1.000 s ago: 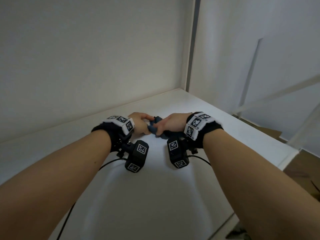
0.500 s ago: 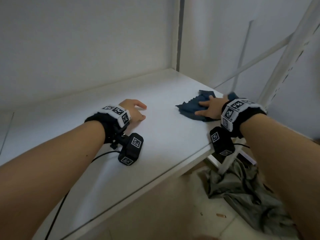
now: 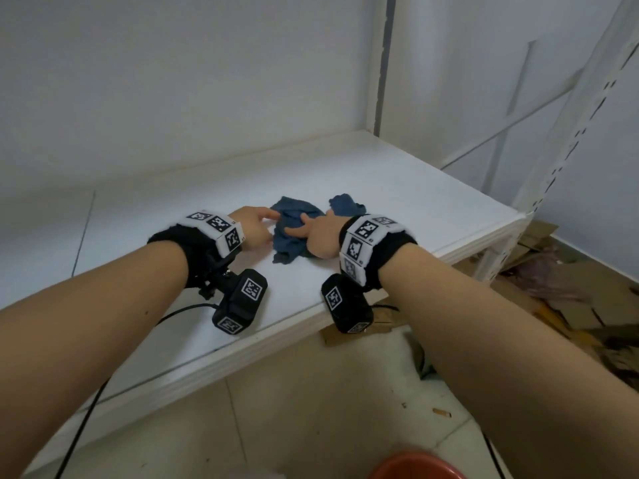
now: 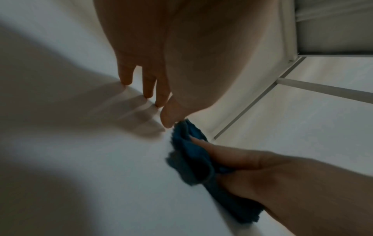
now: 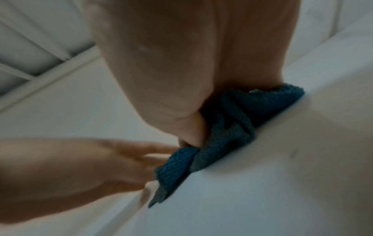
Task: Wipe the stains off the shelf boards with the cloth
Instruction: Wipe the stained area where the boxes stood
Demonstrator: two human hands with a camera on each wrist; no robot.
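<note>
Head view: my right hand (image 3: 321, 236) presses the blue cloth (image 3: 292, 233) onto the white shelf board (image 3: 397, 188), fingers stretched out flat over it. My left hand (image 3: 252, 227), fingers straight, touches the board at the cloth's 9 o'clock, forefinger tip against its edge.

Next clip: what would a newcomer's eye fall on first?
A crumpled blue cloth stands out on the white shelf board. The right hand presses down on it; the left hand, fingertips on the board, touches its edge. Black tagged cameras hang under both wrists.
</note>
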